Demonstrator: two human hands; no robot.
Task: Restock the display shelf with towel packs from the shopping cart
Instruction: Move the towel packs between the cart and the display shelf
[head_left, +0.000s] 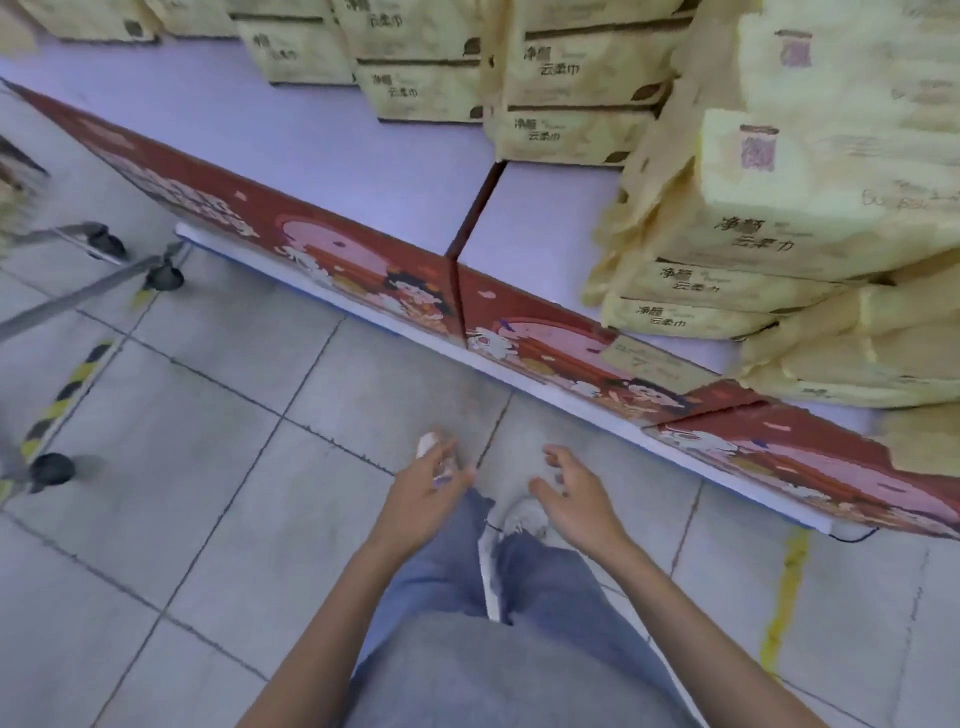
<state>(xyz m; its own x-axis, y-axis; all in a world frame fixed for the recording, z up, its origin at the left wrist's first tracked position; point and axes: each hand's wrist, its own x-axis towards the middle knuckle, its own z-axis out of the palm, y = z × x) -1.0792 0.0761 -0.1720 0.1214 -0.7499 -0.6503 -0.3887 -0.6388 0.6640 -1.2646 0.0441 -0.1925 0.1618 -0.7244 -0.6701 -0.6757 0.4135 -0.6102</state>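
Both hands empty, fingers loosely spread: left hand (434, 480), right hand (576, 491). Person best turns left toward metal-framed shopping cart (78, 270), grips next pale yellow towel pack (571, 78) two-handed, fills bare lilac display shelf (322, 140).

A shop: stacked yellow towel packs (582, 88) on a low display shelf (332, 140), cart wheels (165, 276) on tiled floor (218, 467).

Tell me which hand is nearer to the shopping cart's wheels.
Left. The left hand hangs over the floor on the side of the cart wheels; the right hand is farther from them, toward the display shelf. Both are empty.
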